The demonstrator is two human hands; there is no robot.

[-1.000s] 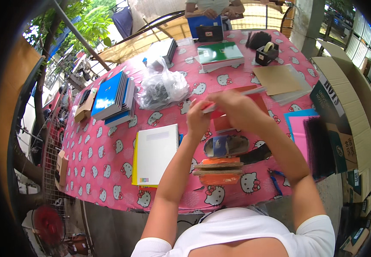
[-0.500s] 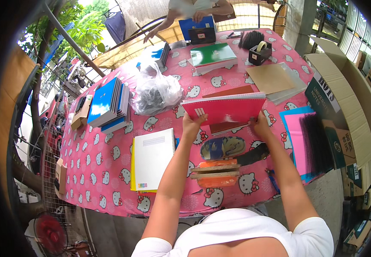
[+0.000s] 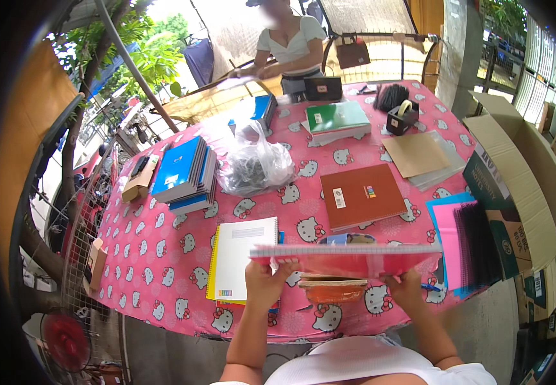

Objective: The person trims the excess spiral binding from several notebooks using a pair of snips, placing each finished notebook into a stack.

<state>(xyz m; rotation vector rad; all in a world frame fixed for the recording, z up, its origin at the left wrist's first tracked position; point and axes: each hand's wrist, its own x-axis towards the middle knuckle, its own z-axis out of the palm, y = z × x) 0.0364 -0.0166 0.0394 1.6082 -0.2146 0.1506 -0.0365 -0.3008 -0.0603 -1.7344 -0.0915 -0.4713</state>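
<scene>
A red spiral notebook (image 3: 348, 262) is held level and nearly edge-on above the near side of the table. My left hand (image 3: 267, 280) grips its left end, with the thumb along the lower edge. At the other end, my right hand (image 3: 406, 289) pinches it. Behind it lies a brown notebook (image 3: 362, 196), flat on the tablecloth. Left of it, a white-covered spiral notebook (image 3: 246, 253) rests on a yellow one. Under the red notebook, a blue patterned pouch (image 3: 350, 239) is mostly hidden, and an orange bundle (image 3: 337, 292) shows below. A blue-handled tool (image 3: 430, 287) lies beside my right hand.
Stacked blue notebooks (image 3: 181, 170) and a plastic bag (image 3: 257, 168) stand at the left. Farther back are green notebooks (image 3: 339, 119) and a tape dispenser (image 3: 403, 117). Black binding coils (image 3: 473, 244) and a cardboard box (image 3: 521, 179) are right. Another person (image 3: 290, 48) stands across the table.
Both my hands have brought the red notebook nearer and tipped it from showing its cover to almost edge-on. The brown notebook behind it is now uncovered. The person opposite has straightened and moved left.
</scene>
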